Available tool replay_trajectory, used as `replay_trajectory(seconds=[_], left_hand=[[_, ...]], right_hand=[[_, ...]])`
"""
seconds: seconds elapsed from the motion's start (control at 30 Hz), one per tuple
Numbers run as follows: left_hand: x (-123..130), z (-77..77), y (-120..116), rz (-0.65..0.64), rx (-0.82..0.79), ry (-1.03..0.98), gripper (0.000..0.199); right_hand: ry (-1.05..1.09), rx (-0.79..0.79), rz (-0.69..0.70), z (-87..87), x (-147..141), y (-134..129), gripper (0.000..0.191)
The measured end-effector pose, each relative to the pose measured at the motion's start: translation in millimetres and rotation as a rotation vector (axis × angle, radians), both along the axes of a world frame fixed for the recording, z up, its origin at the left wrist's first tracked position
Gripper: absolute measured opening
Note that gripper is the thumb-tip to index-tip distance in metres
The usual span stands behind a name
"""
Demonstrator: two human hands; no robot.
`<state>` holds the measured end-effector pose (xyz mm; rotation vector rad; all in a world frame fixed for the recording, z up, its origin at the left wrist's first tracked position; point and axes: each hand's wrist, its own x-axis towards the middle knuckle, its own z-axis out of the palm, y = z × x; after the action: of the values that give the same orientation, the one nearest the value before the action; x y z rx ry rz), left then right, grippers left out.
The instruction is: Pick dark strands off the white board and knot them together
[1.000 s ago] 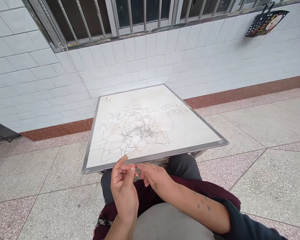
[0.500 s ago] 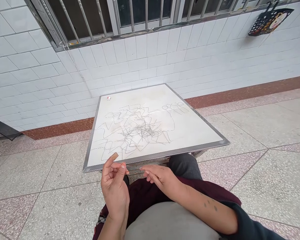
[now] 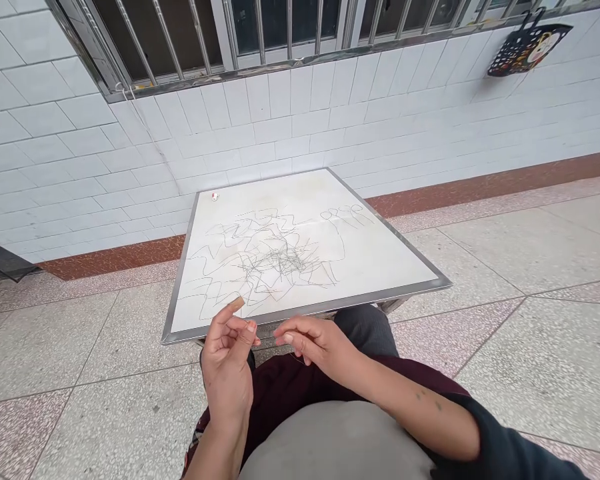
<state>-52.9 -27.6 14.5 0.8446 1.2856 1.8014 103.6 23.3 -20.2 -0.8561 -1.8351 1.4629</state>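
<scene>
Over the near edge of the white table (image 3: 390, 260), my left hand (image 3: 230, 360) is raised with thumb and a finger pinched together. What lies in that pinch, if anything, is too small to make out. A tan wrap or tape (image 3: 236, 305) covers the tip of its raised index finger. Facing it a short gap to the right, my right hand (image 3: 320, 343) has its fingers curled, thumb close to the index finger; anything between them is too fine to name. Thin dark squiggly lines (image 3: 280, 257) spread across the tabletop beyond both hands.
A small white and red object (image 3: 215, 197) sits at the table's far left corner. Behind stands a white tiled wall (image 3: 260, 133) with a barred window (image 3: 280, 33). A patterned bag (image 3: 527, 50) hangs at upper right. My knee (image 3: 367, 330) is under the table's edge.
My right hand's thumb and index finger have loosened slightly and its wrist has turned a little. My left hand keeps its pinch. The whole view has shifted slightly.
</scene>
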Motion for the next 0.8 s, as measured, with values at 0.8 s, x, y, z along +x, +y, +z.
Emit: replay_trajectory(seconds=[0.8], left_hand=[[-6.4,-8.5,-2.0,-0.231,-0.145,0.075,0.037]], right_hand=[[0.056,-0.001,-0.102,-5.1,-15.4,-8.4,0.012]])
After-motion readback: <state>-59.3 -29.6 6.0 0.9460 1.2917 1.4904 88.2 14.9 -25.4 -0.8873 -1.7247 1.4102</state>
